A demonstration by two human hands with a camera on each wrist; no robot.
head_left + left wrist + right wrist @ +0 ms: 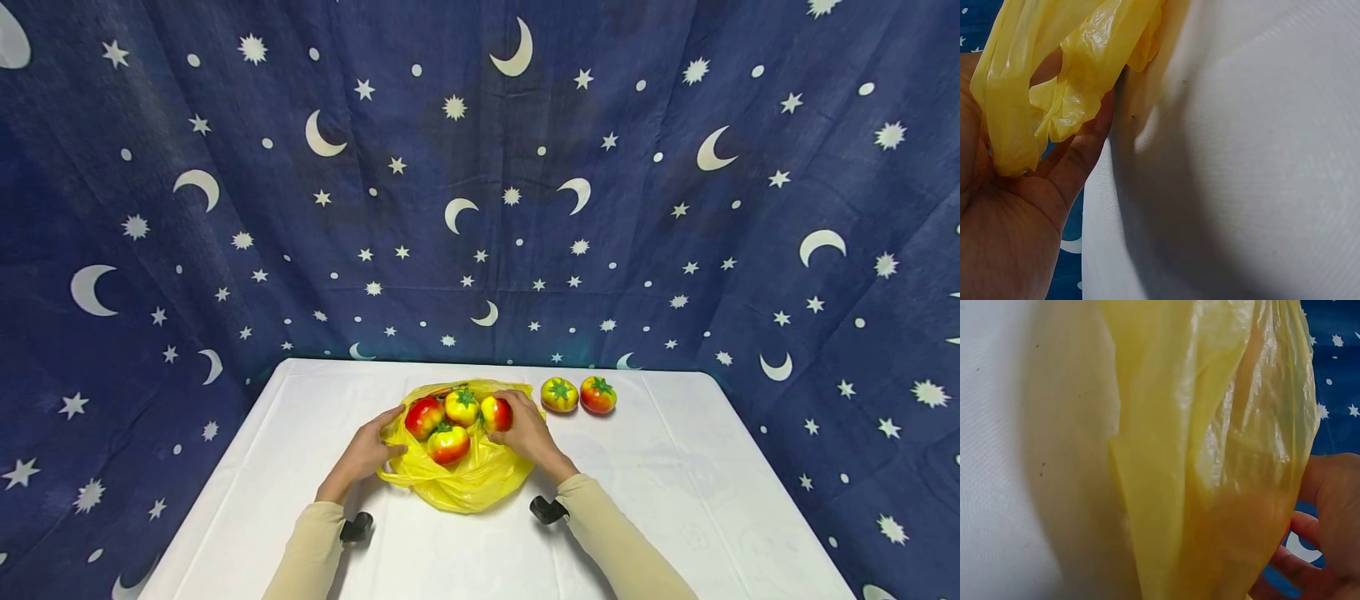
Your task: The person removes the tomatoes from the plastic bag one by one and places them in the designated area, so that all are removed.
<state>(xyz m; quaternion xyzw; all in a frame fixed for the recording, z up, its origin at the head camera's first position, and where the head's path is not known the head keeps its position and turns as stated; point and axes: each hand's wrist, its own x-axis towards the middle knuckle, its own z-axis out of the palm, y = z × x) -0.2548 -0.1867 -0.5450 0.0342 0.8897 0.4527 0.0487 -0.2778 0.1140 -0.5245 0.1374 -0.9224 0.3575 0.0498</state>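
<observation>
A yellow plastic bag (480,479) lies on the table with its mouth spread open. Several red and yellow tomatoes with green leafy tops sit in it, among them a front one (448,447) and a redder one (424,418). At the bag's left edge my left hand (367,448) holds the plastic; in the left wrist view a loop of it runs between thumb and fingers. My right hand (528,429) grips a tomato (495,413) at the right side of the opening. The bag hides part of my right hand (1335,531) in the right wrist view.
Two more tomatoes, a yellower one (559,395) and a redder one (598,395), stand right of the bag near the back edge. White cloth covers the table (660,500). Behind it hangs a dark blue curtain (420,167) with moons and stars.
</observation>
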